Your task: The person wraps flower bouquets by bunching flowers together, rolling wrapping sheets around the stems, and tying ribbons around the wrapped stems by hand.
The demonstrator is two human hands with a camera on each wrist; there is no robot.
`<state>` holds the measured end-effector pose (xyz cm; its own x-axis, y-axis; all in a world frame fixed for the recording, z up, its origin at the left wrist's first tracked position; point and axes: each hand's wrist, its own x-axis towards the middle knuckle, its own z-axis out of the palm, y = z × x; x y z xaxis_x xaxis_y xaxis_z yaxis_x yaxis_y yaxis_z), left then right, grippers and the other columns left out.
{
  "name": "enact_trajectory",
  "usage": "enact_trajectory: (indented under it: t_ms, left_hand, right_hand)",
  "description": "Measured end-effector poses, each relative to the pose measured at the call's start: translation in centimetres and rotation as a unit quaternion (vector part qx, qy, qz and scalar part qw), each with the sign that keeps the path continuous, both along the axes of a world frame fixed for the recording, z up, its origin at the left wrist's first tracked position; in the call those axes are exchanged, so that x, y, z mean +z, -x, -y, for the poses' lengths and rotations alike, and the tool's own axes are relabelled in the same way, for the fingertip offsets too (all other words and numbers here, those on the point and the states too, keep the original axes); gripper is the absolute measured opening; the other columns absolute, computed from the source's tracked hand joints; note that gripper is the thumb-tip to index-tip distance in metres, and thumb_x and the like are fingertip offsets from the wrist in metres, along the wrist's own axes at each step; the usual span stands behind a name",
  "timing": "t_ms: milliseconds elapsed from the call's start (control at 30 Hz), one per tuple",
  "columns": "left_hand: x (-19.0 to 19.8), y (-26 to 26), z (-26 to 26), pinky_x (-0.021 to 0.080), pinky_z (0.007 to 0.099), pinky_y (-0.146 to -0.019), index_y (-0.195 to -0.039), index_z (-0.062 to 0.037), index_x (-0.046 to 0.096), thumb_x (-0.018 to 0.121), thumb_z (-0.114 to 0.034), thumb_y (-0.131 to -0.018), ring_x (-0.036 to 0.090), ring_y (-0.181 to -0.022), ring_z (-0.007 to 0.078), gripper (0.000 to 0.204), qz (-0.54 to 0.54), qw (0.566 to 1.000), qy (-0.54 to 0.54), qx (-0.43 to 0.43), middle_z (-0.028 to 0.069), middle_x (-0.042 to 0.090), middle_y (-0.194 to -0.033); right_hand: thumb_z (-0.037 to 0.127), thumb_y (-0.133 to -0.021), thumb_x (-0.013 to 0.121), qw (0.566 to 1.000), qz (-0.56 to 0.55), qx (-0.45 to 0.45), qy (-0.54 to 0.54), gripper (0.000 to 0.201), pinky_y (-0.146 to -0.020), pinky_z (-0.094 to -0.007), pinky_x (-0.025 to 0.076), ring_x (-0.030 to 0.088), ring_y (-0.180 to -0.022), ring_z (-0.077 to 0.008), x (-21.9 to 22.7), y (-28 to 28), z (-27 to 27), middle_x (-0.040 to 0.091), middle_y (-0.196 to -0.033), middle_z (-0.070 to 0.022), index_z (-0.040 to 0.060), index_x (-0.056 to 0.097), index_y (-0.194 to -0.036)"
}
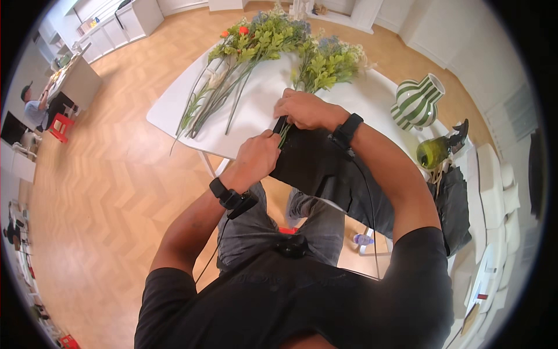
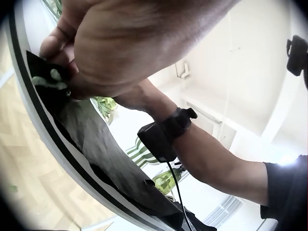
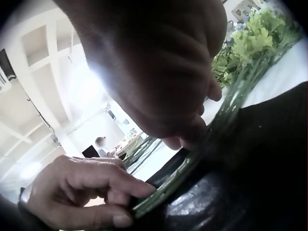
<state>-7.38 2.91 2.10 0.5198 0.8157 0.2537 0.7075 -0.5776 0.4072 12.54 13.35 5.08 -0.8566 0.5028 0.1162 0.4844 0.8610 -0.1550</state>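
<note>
A bunch of leafy flowers (image 1: pixel 331 64) lies on the white table, its green stems (image 3: pixel 221 120) running down to both hands. My right hand (image 1: pixel 308 109) grips the stems partway along, at the edge of a black sheet (image 1: pixel 314 166). Lower down, my left hand (image 1: pixel 254 156) pinches the bunch near its stem ends, together with the sheet's edge. In the left wrist view the pale cut stem ends (image 2: pixel 48 81) show against the black sheet beside the left fingers. The sheet drapes over the table's near edge toward the right.
More loose flowers (image 1: pixel 256 43) lie on the white table (image 1: pixel 168 110), stems toward me. A green-and-white striped vase (image 1: pixel 415 103) and a yellow-green glass vessel (image 1: pixel 431 153) stand at the right. Black material (image 1: pixel 453 203) hangs beside them. A person (image 1: pixel 38 107) sits far left.
</note>
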Motion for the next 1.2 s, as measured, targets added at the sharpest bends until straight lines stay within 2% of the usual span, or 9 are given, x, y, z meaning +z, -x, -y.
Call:
enact_trajectory:
  t_ms: [267, 333, 467, 567, 833, 967, 1067, 1133, 1200]
  left_hand:
    - [-0.1, 0.1, -0.1, 0.050, 0.0485, -0.071, -0.092, -0.0017, 0.058, 0.066, -0.010, -0.082, 0.062, -0.080, 0.0396, 0.015, -0.006, 1.000, 0.006, -0.003, 0.0162, 0.060, -0.088]
    - [-0.2, 0.1, -0.1, 0.050, 0.0484, -0.070, -0.095, -0.0016, 0.059, 0.066, -0.009, -0.082, 0.062, -0.081, 0.0393, 0.017, 0.000, 1.000, 0.010, -0.006, 0.0162, 0.059, -0.087]
    - [-0.2, 0.2, 0.0, 0.050, 0.0478, -0.070, -0.097, -0.0018, 0.060, 0.066, -0.009, -0.082, 0.062, -0.081, 0.0390, 0.018, 0.014, 1.000, 0.005, -0.006, 0.0161, 0.059, -0.087]
    - [-0.2, 0.2, 0.1, 0.050, 0.0475, -0.070, -0.097, -0.0016, 0.060, 0.067, -0.007, -0.081, 0.061, -0.081, 0.0400, 0.018, 0.025, 1.000, 0.010, 0.004, 0.0175, 0.058, -0.092]
    - [1.2, 0.4, 0.0, 0.050, 0.0482, -0.078, -0.115, -0.0024, 0.052, 0.070, -0.005, -0.079, 0.060, -0.090, 0.0437, 0.039, 0.052, 0.996, 0.069, 0.020, 0.0217, 0.055, -0.103]
    - [1.1, 0.6, -0.6, 0.049, 0.0479, -0.079, -0.111, -0.0005, 0.052, 0.071, -0.008, -0.079, 0.060, -0.092, 0.0438, 0.037, 0.073, 0.993, 0.087, 0.042, 0.0223, 0.056, -0.107]
    - [0.4, 0.9, -1.9, 0.049, 0.0467, -0.079, -0.106, 0.0011, 0.053, 0.073, -0.013, -0.079, 0.061, -0.093, 0.0423, 0.037, 0.036, 0.996, 0.083, 0.016, 0.0227, 0.059, -0.104]
    - [0.4, 0.8, -2.9, 0.049, 0.0460, -0.078, -0.104, 0.0022, 0.056, 0.072, -0.020, -0.078, 0.062, -0.090, 0.0416, 0.037, -0.009, 0.990, 0.139, -0.010, 0.0227, 0.062, -0.094]
    - [1.0, 0.7, -3.4, 0.049, 0.0471, -0.080, -0.101, 0.0037, 0.056, 0.070, -0.021, -0.078, 0.062, -0.091, 0.0432, 0.037, -0.031, 0.985, 0.167, -0.013, 0.0255, 0.063, -0.093]
  right_hand:
    - [0.003, -0.074, 0.068, 0.995, 0.088, -0.016, 0.047, 0.020, -0.083, -0.0422, 0.049, 0.057, -0.100, -0.0319, 0.7, 0.1, -0.9, 0.066, -0.094, -0.0077, 0.0080, 0.069, -0.093]
    - [0.004, -0.074, 0.068, 0.987, 0.099, -0.038, 0.121, 0.016, -0.082, -0.0431, 0.048, 0.057, -0.099, -0.0327, 0.5, 0.1, -1.2, 0.064, -0.091, -0.0092, 0.0070, 0.067, -0.090]
    - [0.006, -0.076, 0.067, 0.995, 0.082, 0.008, 0.064, 0.018, -0.080, -0.0428, 0.049, 0.059, -0.100, -0.0325, 0.4, -0.3, -0.9, 0.066, -0.092, -0.0100, 0.0090, 0.069, -0.093]
    - [0.006, -0.076, 0.067, 0.995, 0.072, 0.010, 0.064, 0.019, -0.080, -0.0433, 0.049, 0.059, -0.099, -0.0330, 0.6, -0.4, -0.7, 0.064, -0.091, -0.0103, 0.0089, 0.068, -0.094]
    - [0.007, -0.074, 0.067, 0.991, 0.068, -0.014, 0.111, 0.021, -0.078, -0.0457, 0.049, 0.061, -0.094, -0.0374, 0.3, -0.4, -0.9, 0.066, -0.096, -0.0164, 0.0054, 0.067, -0.095]
    - [0.008, -0.074, 0.067, 0.990, 0.075, -0.019, 0.119, 0.020, -0.077, -0.0465, 0.049, 0.061, -0.093, -0.0387, 0.3, -0.6, -1.0, 0.066, -0.094, -0.0174, 0.0048, 0.068, -0.094]
    - [0.008, -0.074, 0.067, 0.993, 0.046, -0.013, 0.104, 0.018, -0.078, -0.0461, 0.049, 0.060, -0.094, -0.0389, -0.1, -0.7, -0.8, 0.065, -0.091, -0.0181, 0.0040, 0.068, -0.092]
    - [0.007, -0.075, 0.069, 0.994, 0.048, -0.016, 0.099, 0.019, -0.083, -0.0446, 0.046, 0.056, -0.096, -0.0376, -0.2, -0.8, -0.7, 0.062, -0.093, -0.0173, 0.0029, 0.066, -0.093]
    - [0.006, -0.075, 0.069, 0.994, 0.052, -0.013, 0.090, 0.018, -0.084, -0.0442, 0.046, 0.056, -0.097, -0.0373, -0.2, -0.7, -0.7, 0.062, -0.093, -0.0171, 0.0025, 0.065, -0.092]
